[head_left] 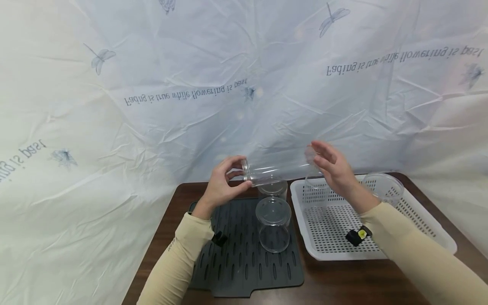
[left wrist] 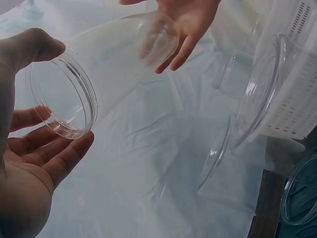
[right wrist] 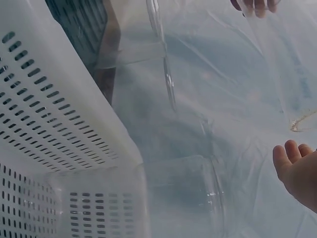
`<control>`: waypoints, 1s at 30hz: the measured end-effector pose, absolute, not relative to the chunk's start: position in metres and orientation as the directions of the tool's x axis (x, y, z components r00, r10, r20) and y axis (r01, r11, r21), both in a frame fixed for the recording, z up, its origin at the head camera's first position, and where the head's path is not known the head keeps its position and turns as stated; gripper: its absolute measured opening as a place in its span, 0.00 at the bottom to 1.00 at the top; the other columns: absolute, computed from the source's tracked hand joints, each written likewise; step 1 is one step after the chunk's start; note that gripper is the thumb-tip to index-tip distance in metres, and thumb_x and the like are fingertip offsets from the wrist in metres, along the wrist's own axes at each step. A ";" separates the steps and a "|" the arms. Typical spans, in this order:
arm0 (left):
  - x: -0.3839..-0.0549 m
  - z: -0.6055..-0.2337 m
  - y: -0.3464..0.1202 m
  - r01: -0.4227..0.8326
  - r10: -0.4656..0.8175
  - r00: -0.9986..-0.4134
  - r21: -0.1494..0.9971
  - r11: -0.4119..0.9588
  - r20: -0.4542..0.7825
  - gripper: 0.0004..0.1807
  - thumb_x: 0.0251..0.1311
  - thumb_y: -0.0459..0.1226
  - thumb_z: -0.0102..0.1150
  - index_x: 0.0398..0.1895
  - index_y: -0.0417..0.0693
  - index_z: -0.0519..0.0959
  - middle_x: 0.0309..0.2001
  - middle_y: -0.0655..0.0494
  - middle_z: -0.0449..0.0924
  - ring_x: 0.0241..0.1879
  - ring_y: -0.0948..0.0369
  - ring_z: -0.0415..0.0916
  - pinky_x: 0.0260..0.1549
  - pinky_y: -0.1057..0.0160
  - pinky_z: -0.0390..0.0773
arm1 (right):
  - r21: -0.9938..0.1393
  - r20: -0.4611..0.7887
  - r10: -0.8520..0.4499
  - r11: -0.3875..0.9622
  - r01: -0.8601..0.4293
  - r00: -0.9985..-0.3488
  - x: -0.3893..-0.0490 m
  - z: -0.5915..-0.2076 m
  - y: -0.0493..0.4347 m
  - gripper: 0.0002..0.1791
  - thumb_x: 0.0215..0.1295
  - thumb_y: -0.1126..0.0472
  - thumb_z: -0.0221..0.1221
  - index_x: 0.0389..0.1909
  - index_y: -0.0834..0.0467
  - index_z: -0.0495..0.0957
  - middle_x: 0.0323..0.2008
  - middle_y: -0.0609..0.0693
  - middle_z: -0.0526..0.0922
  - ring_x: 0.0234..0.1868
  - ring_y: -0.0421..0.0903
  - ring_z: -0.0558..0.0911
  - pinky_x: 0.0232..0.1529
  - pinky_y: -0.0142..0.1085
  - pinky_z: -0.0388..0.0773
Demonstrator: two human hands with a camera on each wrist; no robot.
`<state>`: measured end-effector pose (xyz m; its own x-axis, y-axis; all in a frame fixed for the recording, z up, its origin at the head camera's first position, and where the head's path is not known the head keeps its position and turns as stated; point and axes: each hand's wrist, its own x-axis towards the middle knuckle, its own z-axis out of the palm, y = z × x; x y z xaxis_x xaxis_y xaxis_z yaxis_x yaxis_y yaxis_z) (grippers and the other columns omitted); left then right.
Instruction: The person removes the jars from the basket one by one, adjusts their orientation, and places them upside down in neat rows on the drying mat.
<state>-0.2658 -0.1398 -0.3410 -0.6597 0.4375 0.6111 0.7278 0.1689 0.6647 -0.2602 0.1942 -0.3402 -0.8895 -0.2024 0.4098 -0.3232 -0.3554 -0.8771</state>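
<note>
A tall clear jar [head_left: 280, 166] is held up sideways above the table. Its threaded mouth [left wrist: 64, 96] points left, and my left hand [head_left: 225, 182] grips it there with the thumb on one side and the fingers on the other. At the jar's far end is my right hand [head_left: 335, 171], fingers extended and spread beside the base. The right wrist view shows the right fingertips [right wrist: 282, 153] just below the jar's base edge. Below the held jar, two clear containers [head_left: 273, 231] stand one behind the other on a dark ridged mat [head_left: 232, 267].
A white perforated basket [head_left: 350, 256] sits on the right of the brown table [head_left: 320, 284]. Inside it are a clear jar [head_left: 316, 201] and another wide-rimmed clear container [head_left: 383, 186]. A pale printed sheet [head_left: 228, 118] hangs behind the table.
</note>
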 end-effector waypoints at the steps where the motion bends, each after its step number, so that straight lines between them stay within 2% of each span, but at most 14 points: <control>1: -0.266 -0.341 -0.140 0.727 0.438 -0.659 0.666 0.167 0.611 0.36 0.51 0.25 0.69 0.66 0.38 0.68 0.56 0.40 0.72 0.55 0.47 0.74 0.54 0.52 0.80 | -0.879 0.402 -0.210 -0.361 -0.311 -0.891 -0.260 -0.342 0.194 0.36 0.69 0.66 0.56 0.73 0.69 0.50 0.63 0.50 0.66 0.61 0.39 0.73 0.61 0.26 0.72; 6: -0.265 -0.341 -0.141 0.728 0.441 -0.658 0.666 0.166 0.610 0.36 0.51 0.25 0.69 0.66 0.39 0.68 0.55 0.41 0.72 0.54 0.48 0.74 0.53 0.54 0.80 | -0.878 0.402 -0.254 -0.382 -0.290 -0.880 -0.260 -0.348 0.190 0.37 0.70 0.66 0.55 0.74 0.68 0.47 0.63 0.49 0.68 0.62 0.44 0.73 0.65 0.30 0.70; 14: -0.265 -0.343 -0.144 0.745 0.464 -0.633 0.650 0.146 0.620 0.33 0.55 0.31 0.69 0.66 0.44 0.69 0.55 0.45 0.72 0.54 0.52 0.75 0.53 0.59 0.80 | -0.884 0.405 -0.287 -0.366 -0.292 -0.868 -0.261 -0.356 0.184 0.29 0.72 0.64 0.53 0.71 0.57 0.58 0.62 0.48 0.69 0.64 0.47 0.72 0.66 0.37 0.70; 24: -0.265 -0.346 -0.144 0.723 0.470 -0.651 0.676 0.144 0.596 0.35 0.53 0.25 0.68 0.66 0.41 0.68 0.54 0.43 0.72 0.55 0.50 0.74 0.54 0.56 0.80 | -0.876 0.429 -0.307 -0.372 -0.308 -0.850 -0.260 -0.362 0.177 0.27 0.72 0.65 0.53 0.70 0.59 0.60 0.62 0.56 0.71 0.64 0.50 0.72 0.67 0.40 0.70; 30: -0.264 -0.345 -0.145 0.704 0.469 -0.671 0.692 0.160 0.574 0.35 0.53 0.24 0.67 0.66 0.39 0.68 0.54 0.41 0.71 0.55 0.49 0.74 0.55 0.55 0.79 | -0.870 0.432 -0.323 -0.396 -0.295 -0.842 -0.259 -0.361 0.174 0.24 0.72 0.66 0.52 0.68 0.59 0.63 0.61 0.57 0.70 0.64 0.52 0.73 0.67 0.44 0.69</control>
